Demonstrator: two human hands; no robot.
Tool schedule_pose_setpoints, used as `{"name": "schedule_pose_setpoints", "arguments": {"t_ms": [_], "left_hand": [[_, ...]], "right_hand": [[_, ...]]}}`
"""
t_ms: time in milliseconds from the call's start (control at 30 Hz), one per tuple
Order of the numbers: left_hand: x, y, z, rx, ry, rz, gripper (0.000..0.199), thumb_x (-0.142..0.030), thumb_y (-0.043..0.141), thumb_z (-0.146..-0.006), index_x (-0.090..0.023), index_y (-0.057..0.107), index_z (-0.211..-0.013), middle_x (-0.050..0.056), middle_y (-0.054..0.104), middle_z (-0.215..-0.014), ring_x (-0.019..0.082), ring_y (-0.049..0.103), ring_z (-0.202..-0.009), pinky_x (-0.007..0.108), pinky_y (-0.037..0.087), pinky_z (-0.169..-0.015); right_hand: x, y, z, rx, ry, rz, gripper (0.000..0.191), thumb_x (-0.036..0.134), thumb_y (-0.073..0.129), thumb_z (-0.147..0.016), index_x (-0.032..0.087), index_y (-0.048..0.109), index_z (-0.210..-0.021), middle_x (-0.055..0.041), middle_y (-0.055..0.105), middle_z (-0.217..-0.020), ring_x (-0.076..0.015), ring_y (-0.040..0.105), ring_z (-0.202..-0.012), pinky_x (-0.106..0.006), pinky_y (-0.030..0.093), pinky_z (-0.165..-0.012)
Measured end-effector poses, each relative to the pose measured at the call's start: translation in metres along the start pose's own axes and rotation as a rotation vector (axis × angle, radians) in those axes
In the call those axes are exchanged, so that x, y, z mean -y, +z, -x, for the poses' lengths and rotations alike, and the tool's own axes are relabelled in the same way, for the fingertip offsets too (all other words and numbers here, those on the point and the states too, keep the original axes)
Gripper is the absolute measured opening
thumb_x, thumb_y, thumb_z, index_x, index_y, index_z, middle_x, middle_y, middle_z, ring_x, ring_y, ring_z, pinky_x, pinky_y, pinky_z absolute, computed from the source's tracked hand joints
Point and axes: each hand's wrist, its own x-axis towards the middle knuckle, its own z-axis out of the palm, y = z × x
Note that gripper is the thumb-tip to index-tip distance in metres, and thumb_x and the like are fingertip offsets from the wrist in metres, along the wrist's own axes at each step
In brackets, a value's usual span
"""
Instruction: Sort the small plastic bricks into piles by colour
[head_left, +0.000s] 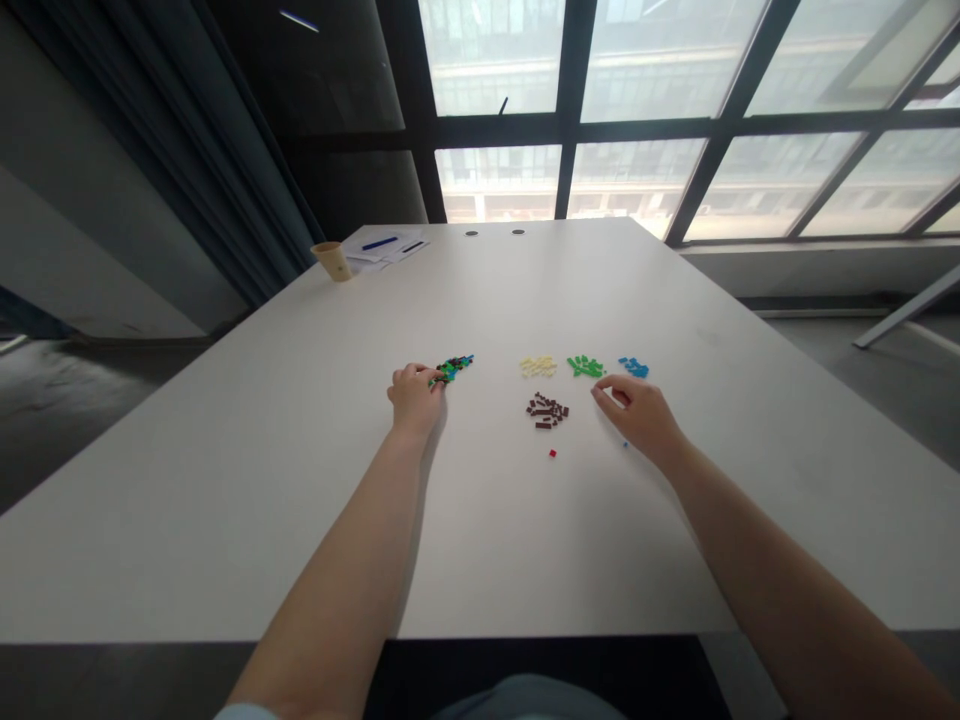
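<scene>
My left hand [417, 397] rests at the near left side of a mixed pile of small toy bricks [457, 366], green, blue and dark. Its fingers are curled in at the pile's edge, and what they grip is hidden. My right hand [632, 405] hovers just in front of the green bricks [586, 366], thumb and forefinger pinched together; anything between them is too small to make out. Blue bricks [634, 367] lie just beyond its knuckles. To its left are a cluster of brown bricks [547, 411] and, farther back, pale yellow bricks [538, 367].
A single red brick [553, 453] lies in front of the brown cluster. One tiny blue piece [625, 444] sits below my right wrist. At the white table's [495, 300] far left are a paper cup [332, 262] and papers [367, 256] with a blue pen [379, 243].
</scene>
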Motion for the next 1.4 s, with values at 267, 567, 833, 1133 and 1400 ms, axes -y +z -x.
{"name": "schedule_pose_setpoints", "arguments": {"t_ms": [267,567,833,1133,1400], "left_hand": [[0.004,0.001,-0.003,-0.014,0.052,0.052,0.013,-0.021,0.052,-0.075,-0.020,0.065,-0.077,0.008,0.060,-0.092,0.024,0.049,-0.094,0.037,0.038,-0.081],[-0.027,-0.020,0.008,0.083,0.087,0.671,0.017,-0.032,0.056,-0.074,-0.017,0.062,-0.081,0.005,0.068,-0.083,0.015,0.060,-0.073,0.025,0.041,-0.060],[-0.074,-0.052,0.048,-0.001,0.517,0.633,0.026,-0.028,0.059,-0.078,-0.022,0.053,-0.103,0.002,0.071,-0.082,0.013,0.065,-0.076,0.026,0.045,-0.068],[-0.089,-0.051,0.067,-0.090,0.806,0.566,0.025,-0.020,0.061,-0.077,-0.023,0.052,-0.100,0.000,0.071,-0.079,0.013,0.064,-0.074,0.026,0.047,-0.072],[-0.089,-0.050,0.067,-0.067,0.804,0.559,0.016,-0.023,0.060,-0.078,-0.022,0.057,-0.093,0.001,0.069,-0.079,0.011,0.062,-0.072,0.024,0.046,-0.070]], "right_hand": [[0.001,-0.002,0.001,0.012,-0.012,-0.007,0.023,0.032,0.047,-0.076,0.017,0.064,-0.073,0.0028,0.041,-0.050,-0.0110,0.037,-0.048,-0.024,0.031,-0.054],[0.001,-0.004,0.001,0.014,0.009,-0.015,0.023,0.032,0.048,-0.077,0.017,0.064,-0.074,0.0028,0.041,-0.052,-0.0107,0.037,-0.049,-0.024,0.032,-0.055],[0.002,0.001,0.002,0.050,-0.041,-0.022,0.021,0.030,0.048,-0.078,0.016,0.063,-0.072,0.0021,0.044,-0.053,-0.0105,0.038,-0.051,-0.023,0.031,-0.055],[0.003,0.006,0.003,0.097,-0.064,-0.030,0.019,0.027,0.049,-0.078,0.017,0.063,-0.072,0.0020,0.044,-0.054,-0.0104,0.041,-0.051,-0.023,0.031,-0.053],[0.022,0.008,0.011,0.102,-0.215,-0.175,0.014,0.023,0.051,-0.079,0.018,0.064,-0.082,0.0001,0.052,-0.062,-0.0104,0.044,-0.056,-0.023,0.036,-0.055]]}}
